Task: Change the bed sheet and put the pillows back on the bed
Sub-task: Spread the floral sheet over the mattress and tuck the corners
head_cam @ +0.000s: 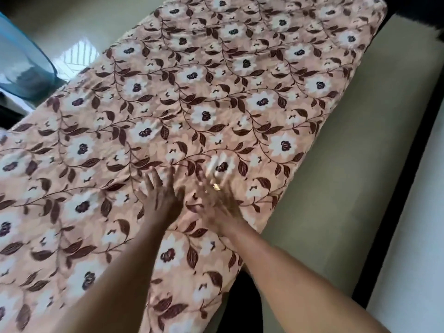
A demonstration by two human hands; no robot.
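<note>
peach floral bed sheet (192, 104) spread over the whole mattress, left hand (162, 195) flat on the sheet with fingers splayed, right hand (217, 203) just beside it, also flat and holding nothing but pretty blurry, blue tub (24, 66) off the sheet's far-left edge

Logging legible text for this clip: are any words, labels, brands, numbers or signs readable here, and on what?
None can be read.
The bed sheet carries only a flower-and-leaf print, no lettering.
The blue object at the left edge shows no label.
The gold glint on the right hand is too blurred to show any mark.
</note>
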